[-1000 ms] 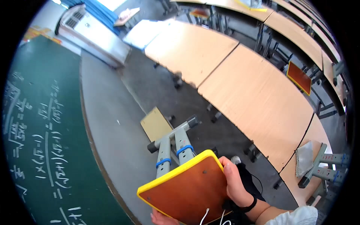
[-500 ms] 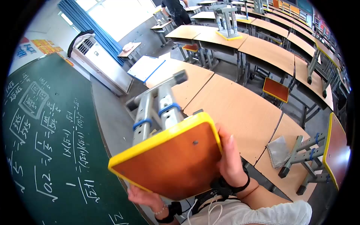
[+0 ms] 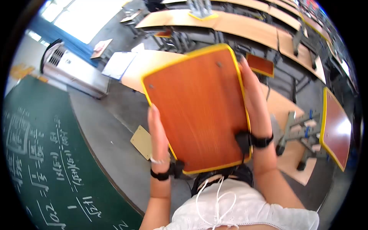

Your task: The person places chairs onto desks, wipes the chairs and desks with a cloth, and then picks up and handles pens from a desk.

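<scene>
In front of my body, a stool (image 3: 199,111) with a brown wood-grain seat and yellow edging faces me with its seat top. Its legs are hidden behind the seat. My left hand (image 3: 158,132) grips the seat's left edge, its fingers pointing away from me. At the opposite edge, my right hand (image 3: 253,96) holds on higher up, partly behind the rim. Another stool (image 3: 333,130) lies upturned on a desk (image 3: 285,105) to the right, its grey legs towards me.
A green chalkboard (image 3: 50,161) with chalk writing stands at the left. Beyond it is a white floor-standing cabinet unit (image 3: 76,73). A blue-edged white board (image 3: 119,65) lies on the near desk. A tan panel (image 3: 142,142) is low beside my left hand. Rows of desks (image 3: 245,32) extend behind.
The stool has swung from a slant, legs showing, to seat facing me, legs hidden. Both hands still hold its edges; the left has moved up along the side. The view has shifted.
</scene>
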A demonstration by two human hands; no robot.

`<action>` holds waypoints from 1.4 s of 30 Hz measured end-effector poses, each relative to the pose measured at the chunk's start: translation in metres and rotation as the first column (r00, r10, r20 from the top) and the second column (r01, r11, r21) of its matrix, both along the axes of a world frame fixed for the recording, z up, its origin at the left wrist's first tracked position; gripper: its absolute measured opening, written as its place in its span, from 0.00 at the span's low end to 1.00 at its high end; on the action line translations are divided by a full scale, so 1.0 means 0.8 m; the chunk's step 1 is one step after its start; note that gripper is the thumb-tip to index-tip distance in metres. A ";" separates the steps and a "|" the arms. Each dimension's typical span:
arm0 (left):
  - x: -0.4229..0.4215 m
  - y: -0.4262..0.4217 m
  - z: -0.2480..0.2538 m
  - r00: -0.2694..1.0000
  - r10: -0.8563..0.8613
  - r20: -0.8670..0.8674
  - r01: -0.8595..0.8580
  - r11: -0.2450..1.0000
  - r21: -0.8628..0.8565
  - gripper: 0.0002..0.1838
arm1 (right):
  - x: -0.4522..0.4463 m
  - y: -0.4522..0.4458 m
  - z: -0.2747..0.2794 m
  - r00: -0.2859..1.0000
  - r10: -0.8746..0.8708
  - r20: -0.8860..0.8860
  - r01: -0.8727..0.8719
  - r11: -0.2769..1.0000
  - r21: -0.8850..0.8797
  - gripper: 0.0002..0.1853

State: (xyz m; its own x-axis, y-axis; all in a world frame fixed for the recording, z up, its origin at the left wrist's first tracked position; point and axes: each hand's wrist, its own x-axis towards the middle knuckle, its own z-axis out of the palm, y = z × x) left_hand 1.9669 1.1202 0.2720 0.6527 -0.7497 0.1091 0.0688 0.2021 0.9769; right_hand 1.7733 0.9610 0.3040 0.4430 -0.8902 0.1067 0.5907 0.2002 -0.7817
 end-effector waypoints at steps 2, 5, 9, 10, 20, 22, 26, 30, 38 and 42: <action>0.017 -0.024 0.018 0.934 -0.209 -0.291 0.183 0.976 -0.117 0.25 | -0.001 -0.019 0.023 0.992 0.101 -0.080 -0.112 0.983 -0.145 0.27; 0.067 -0.054 0.001 0.977 -0.158 -0.141 0.166 0.985 0.047 0.26 | -0.019 -0.026 0.032 0.853 -0.012 -0.523 -0.240 0.879 -0.411 0.33; 0.094 -0.094 -0.015 0.999 -0.035 -0.016 0.037 0.974 0.222 0.29 | -0.047 -0.017 -0.026 0.577 -0.422 -0.700 -0.282 0.701 -0.655 0.37; 0.098 -0.102 -0.021 0.997 -0.006 -0.079 0.022 0.980 0.199 0.29 | -0.051 -0.015 -0.040 0.574 -0.450 -0.685 -0.262 0.692 -0.673 0.36; 0.077 -0.126 -0.036 0.964 0.207 -0.165 -0.187 0.973 0.133 0.31 | 0.009 -0.055 -0.116 0.768 -0.342 -0.542 0.186 0.928 -0.323 0.29; 0.059 -0.135 -0.034 0.965 0.217 -0.147 -0.201 0.973 0.112 0.30 | 0.013 -0.079 -0.131 0.753 -0.456 -0.474 0.320 0.884 -0.341 0.30; 0.020 -0.154 -0.033 0.953 0.239 -0.185 -0.242 0.970 0.008 0.27 | -0.003 -0.123 -0.127 0.666 -0.558 -0.495 0.437 0.829 -0.348 0.32; -0.008 -0.180 -0.048 0.976 0.185 -0.113 -0.200 0.970 -0.138 0.24 | -0.026 -0.154 -0.105 0.699 -0.498 -0.513 0.467 0.861 -0.198 0.34; -0.014 -0.238 -0.065 0.932 0.345 -0.114 -0.353 0.934 -0.052 0.24 | -0.062 -0.219 -0.126 0.891 -0.335 -0.306 0.341 0.939 -0.032 0.28; -0.024 -0.233 -0.056 0.931 0.349 -0.104 -0.349 0.937 0.015 0.23 | -0.058 -0.219 -0.123 0.830 -0.387 -0.401 0.391 0.917 -0.076 0.28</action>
State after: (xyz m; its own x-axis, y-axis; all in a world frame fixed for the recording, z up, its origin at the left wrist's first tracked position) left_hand 1.9473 0.9341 0.2274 0.8810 -0.4722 0.0294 0.0937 0.2349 0.9675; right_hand 1.7269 0.7861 0.2056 0.0622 -0.9980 -0.0122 0.2585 0.0279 -0.9656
